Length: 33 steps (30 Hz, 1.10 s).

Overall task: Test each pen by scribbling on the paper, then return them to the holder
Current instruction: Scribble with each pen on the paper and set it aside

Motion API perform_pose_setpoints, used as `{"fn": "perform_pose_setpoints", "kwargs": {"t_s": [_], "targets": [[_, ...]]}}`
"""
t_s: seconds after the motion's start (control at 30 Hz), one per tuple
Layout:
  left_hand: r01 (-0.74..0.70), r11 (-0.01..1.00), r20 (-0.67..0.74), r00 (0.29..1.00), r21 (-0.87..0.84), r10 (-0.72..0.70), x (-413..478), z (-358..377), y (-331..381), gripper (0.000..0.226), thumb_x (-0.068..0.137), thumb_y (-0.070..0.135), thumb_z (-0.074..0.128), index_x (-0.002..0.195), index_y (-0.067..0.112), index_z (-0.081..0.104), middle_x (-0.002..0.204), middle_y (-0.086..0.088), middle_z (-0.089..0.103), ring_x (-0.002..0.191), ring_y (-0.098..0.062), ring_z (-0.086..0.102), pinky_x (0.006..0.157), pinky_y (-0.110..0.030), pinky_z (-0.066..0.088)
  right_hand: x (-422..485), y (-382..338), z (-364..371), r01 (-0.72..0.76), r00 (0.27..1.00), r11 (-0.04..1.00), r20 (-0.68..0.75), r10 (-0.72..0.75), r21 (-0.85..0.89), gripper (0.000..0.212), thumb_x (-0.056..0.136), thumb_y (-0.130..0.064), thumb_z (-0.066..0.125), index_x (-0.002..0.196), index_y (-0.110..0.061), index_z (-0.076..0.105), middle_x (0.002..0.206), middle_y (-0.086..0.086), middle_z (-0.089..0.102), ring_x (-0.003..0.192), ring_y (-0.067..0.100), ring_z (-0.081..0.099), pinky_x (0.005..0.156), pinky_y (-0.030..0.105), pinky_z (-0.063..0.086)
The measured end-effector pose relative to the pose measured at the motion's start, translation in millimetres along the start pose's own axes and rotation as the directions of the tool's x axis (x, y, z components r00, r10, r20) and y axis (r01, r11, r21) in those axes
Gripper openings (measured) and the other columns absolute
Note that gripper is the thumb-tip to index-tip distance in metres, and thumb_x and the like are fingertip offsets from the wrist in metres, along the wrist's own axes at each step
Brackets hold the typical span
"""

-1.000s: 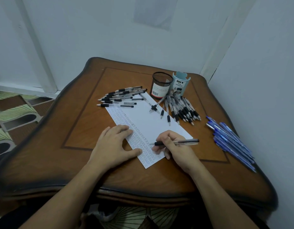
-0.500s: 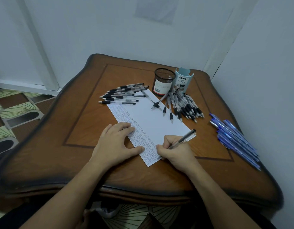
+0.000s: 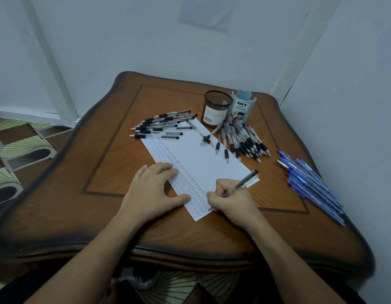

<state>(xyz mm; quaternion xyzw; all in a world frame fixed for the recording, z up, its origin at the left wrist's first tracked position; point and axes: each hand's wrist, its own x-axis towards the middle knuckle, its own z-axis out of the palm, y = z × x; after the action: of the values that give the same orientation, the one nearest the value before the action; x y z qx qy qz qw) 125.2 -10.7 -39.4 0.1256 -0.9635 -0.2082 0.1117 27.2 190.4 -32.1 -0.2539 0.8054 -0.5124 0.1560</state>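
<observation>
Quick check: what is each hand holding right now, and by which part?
The right hand grips a pen low on its barrel, near the tip, which touches the paper. The left hand holds nothing; it rests flat on the paper.

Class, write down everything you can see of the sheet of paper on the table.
The white rectangular sheet of paper lies flat and askew on the brown wooden table. Small blue and black scribbles fill its left strip; the rest is blank. The left hand presses its left edge, the right hand sets a clear black-ended pen on its near end, and loose black-grip pens overlap its far edge.
</observation>
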Motion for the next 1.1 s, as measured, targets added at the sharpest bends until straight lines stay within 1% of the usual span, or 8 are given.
{"fn": "perform_pose_setpoints", "kwargs": {"t_s": [0.13, 0.27, 0.43, 0.57, 0.7, 0.9, 1.0, 1.1], "targets": [[0.001, 1.000, -0.001, 1.000, -0.004, -0.001, -0.7, -0.2, 0.0, 0.099, 0.061, 0.089, 0.033, 0.138, 0.031, 0.052, 0.144, 0.015, 0.043, 0.135, -0.003, 0.034, 0.119, -0.034, 0.009, 0.5, 1.4, -0.7, 0.016, 1.000, 1.000, -0.009, -0.016, 0.011, 0.041, 0.081, -0.006, 0.070, 0.050, -0.018, 0.045, 0.052, 0.005, 0.047, 0.051, 0.009, 0.041, 0.053, 0.025, 0.032], [-0.001, 1.000, -0.003, 1.000, 0.001, 0.001, 0.2, 0.0, 0.3, 0.098, 0.061, 0.088, 0.034, 0.138, 0.031, 0.053, 0.144, 0.016, 0.044, 0.134, -0.003, 0.035, 0.119, -0.034, 0.010, -0.6, 0.6, 0.5, 0.020, 1.000, 1.000, 0.005, -0.020, -0.011, 0.031, 0.072, -0.020, 0.067, 0.054, -0.011, 0.044, 0.052, 0.005, 0.049, 0.053, 0.012, 0.046, 0.054, 0.028, 0.036], [0.000, 1.000, 0.002, 1.000, -0.001, 0.000, 0.0, -0.6, 0.6, 0.098, 0.061, 0.089, 0.033, 0.138, 0.032, 0.052, 0.144, 0.016, 0.043, 0.134, -0.003, 0.034, 0.119, -0.033, 0.009, -0.8, -0.9, -1.3, 0.022, 1.000, 1.000, -0.004, -0.022, 0.001, 0.031, 0.075, -0.016, 0.068, 0.055, -0.010, 0.045, 0.055, 0.018, 0.054, 0.053, 0.015, 0.048, 0.055, 0.029, 0.037], [0.005, 1.000, 0.012, 1.000, 0.005, -0.005, 0.7, -1.3, 1.4, 0.100, 0.060, 0.089, 0.032, 0.139, 0.032, 0.051, 0.146, 0.015, 0.042, 0.135, -0.003, 0.034, 0.119, -0.034, 0.010, 0.0, 0.2, -1.1, 0.032, 0.999, 0.999, -0.018, -0.032, -0.003, 0.036, 0.078, -0.011, 0.069, 0.054, -0.011, 0.043, 0.051, 0.006, 0.044, 0.052, 0.010, 0.040, 0.054, 0.027, 0.032], [0.008, 1.000, 0.015, 1.000, 0.006, -0.008, 0.5, -1.4, 1.0, 0.101, 0.059, 0.090, 0.031, 0.139, 0.032, 0.051, 0.146, 0.015, 0.042, 0.135, -0.003, 0.033, 0.119, -0.033, 0.009, -0.8, 0.0, -0.3, 0.041, 0.999, 0.999, 0.002, -0.041, -0.019, 0.032, 0.072, -0.022, 0.065, 0.050, -0.021, 0.042, 0.050, -0.004, 0.041, 0.053, 0.012, 0.041, 0.056, 0.031, 0.034], [0.007, 1.000, 0.014, 1.000, 0.002, -0.007, 0.2, -1.0, 0.6, 0.099, 0.060, 0.089, 0.033, 0.139, 0.032, 0.051, 0.146, 0.016, 0.042, 0.135, -0.003, 0.033, 0.119, -0.034, 0.009, 0.7, 1.7, -2.4, 0.036, 0.999, 0.999, 0.005, -0.036, 0.027, 0.030, 0.071, -0.022, 0.064, 0.051, -0.017, 0.041, 0.052, 0.003, 0.044, 0.055, 0.019, 0.045, 0.058, 0.033, 0.039], [0.005, 1.000, 0.009, 1.000, 0.002, -0.005, 0.5, -1.4, 1.5, 0.100, 0.060, 0.089, 0.033, 0.139, 0.032, 0.051, 0.146, 0.016, 0.042, 0.135, -0.003, 0.034, 0.119, -0.033, 0.010, 0.7, 2.4, -1.8, 0.040, 0.999, 0.999, -0.011, -0.040, 0.011, 0.031, 0.071, -0.022, 0.064, 0.053, -0.014, 0.040, 0.053, 0.005, 0.042, 0.054, 0.015, 0.041, 0.056, 0.030, 0.034], [0.005, 1.000, 0.019, 1.000, 0.001, -0.005, 0.3, -1.9, 1.0, 0.100, 0.060, 0.089, 0.032, 0.140, 0.032, 0.050, 0.146, 0.016, 0.041, 0.135, -0.003, 0.033, 0.119, -0.033, 0.009, -0.3, 1.7, -2.1, 0.045, 0.999, 0.999, 0.005, -0.044, -0.013, 0.031, 0.070, -0.023, 0.063, 0.053, -0.014, 0.039, 0.052, 0.001, 0.041, 0.054, 0.014, 0.042, 0.056, 0.030, 0.035]]}}
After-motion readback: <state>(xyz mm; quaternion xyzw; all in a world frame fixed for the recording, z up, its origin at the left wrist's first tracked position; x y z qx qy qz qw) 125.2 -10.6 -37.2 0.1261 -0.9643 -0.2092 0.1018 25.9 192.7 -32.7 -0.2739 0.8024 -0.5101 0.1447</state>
